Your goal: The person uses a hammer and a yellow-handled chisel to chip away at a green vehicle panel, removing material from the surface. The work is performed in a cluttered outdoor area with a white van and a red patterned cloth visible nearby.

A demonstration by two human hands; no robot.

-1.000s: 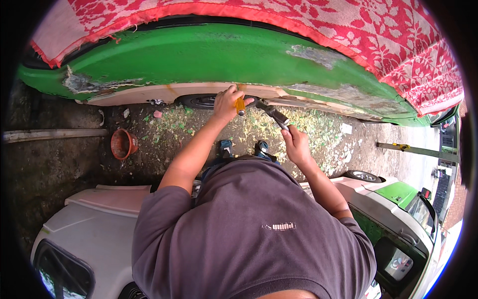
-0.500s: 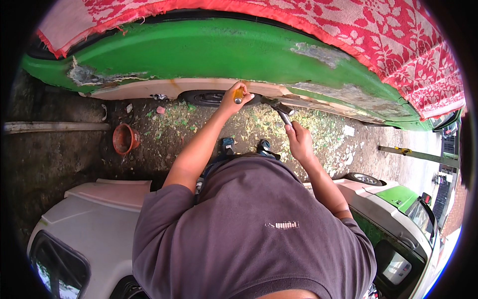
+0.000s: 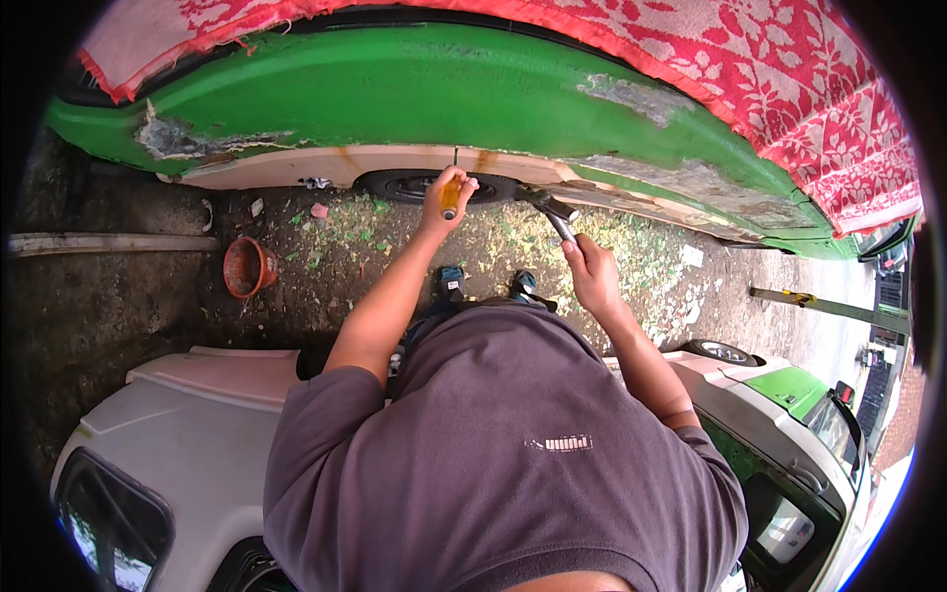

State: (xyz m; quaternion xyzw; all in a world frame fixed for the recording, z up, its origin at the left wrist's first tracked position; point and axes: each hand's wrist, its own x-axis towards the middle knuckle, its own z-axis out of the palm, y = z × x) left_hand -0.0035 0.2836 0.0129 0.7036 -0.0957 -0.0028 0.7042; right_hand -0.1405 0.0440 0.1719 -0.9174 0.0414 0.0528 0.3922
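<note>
Head view: yellow-handled tool [image 3: 450, 195] near upper middle of frame, wrapped in the fingers of left hand [image 3: 435, 210], thin end pointing up toward pale bottom strip [image 3: 296, 164] of green car [image 3: 424, 79], probably to aim it well. Hammer [image 3: 554, 211] just to the right, gripped by its handle in right hand [image 3: 596, 278], likely to leave the head free.

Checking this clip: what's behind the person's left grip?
A black-tyred wheel shows on both sides of the left grip, which holds a yellow-handled tool; the part directly behind is covered.
</note>
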